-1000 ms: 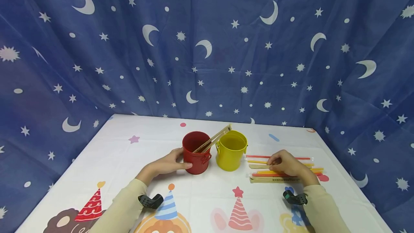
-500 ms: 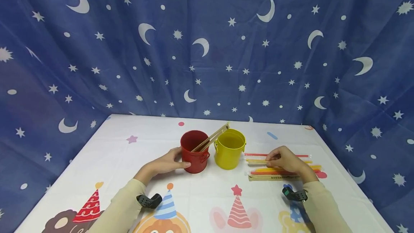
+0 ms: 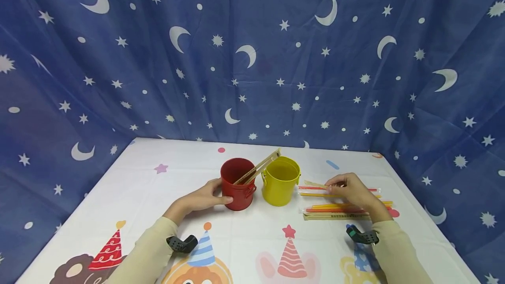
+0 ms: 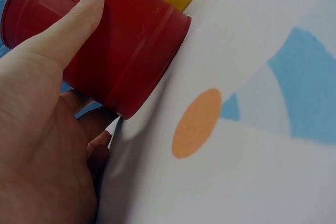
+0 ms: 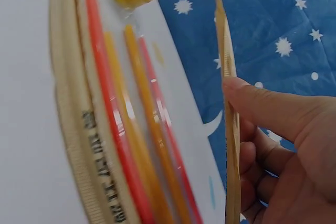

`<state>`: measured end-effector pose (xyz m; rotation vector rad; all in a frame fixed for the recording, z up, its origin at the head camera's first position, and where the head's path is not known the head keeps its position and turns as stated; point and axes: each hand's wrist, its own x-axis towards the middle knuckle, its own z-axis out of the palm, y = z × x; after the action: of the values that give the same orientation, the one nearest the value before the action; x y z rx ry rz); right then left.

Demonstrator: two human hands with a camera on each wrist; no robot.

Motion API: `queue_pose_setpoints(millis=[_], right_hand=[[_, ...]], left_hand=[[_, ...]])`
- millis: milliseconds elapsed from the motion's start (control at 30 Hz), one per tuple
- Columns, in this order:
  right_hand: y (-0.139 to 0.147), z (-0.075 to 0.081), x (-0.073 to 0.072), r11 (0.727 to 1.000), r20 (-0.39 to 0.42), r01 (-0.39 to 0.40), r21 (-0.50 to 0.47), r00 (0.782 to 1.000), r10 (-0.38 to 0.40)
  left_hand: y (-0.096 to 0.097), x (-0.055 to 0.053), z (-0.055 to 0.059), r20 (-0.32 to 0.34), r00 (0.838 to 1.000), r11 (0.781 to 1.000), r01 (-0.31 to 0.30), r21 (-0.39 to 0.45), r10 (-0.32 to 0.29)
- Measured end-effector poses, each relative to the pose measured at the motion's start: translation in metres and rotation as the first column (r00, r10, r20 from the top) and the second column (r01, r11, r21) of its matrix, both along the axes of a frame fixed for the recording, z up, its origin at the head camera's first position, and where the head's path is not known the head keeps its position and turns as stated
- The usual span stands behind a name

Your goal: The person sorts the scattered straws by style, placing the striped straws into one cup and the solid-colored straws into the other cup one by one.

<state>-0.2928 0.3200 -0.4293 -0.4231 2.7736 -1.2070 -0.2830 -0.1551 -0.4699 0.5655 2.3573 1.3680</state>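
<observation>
My left hand (image 3: 202,197) holds the red bucket (image 3: 238,199) from its left side, thumb lying along the front wall in the left wrist view. Two paper-wrapped chopstick packets (image 3: 260,168) lean in that bucket and stick out to the right. Farther right, my right hand (image 3: 352,191) pinches a thin beige chopstick packet (image 5: 229,129) between thumb and fingers, raised over the straws. Below it on the table lie red and yellow straws (image 3: 331,208) in clear plastic sleeves, and beige printed chopstick packets (image 5: 79,98).
A yellow bucket (image 3: 281,187) stands close to the right of the red one, its mouth facing up. The white tablecloth (image 3: 189,157) has printed party-hat animals. Behind the table hangs a blue curtain (image 3: 252,91) with moons and stars.
My right hand has lifted a chopstick packet up from among the straws and moved it slightly away from me. My left hand stays on the red bucket.
</observation>
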Motion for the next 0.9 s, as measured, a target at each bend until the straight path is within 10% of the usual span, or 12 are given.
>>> queue_pose_setpoints(millis=[600,900], right_hand=[[-0.011,0.039,0.017,0.965,-0.109,-0.017,-0.261,0.994,-0.011],[-0.019,0.052,0.026,0.835,-0.103,-0.093,-0.542,0.994,0.044]], left_hand=[[-0.001,0.001,0.0,0.004,1.0,1.0,-0.006,-0.003,0.006],[0.0,0.002,-0.002,0.004,1.0,1.0,-0.023,-0.019,0.023]])
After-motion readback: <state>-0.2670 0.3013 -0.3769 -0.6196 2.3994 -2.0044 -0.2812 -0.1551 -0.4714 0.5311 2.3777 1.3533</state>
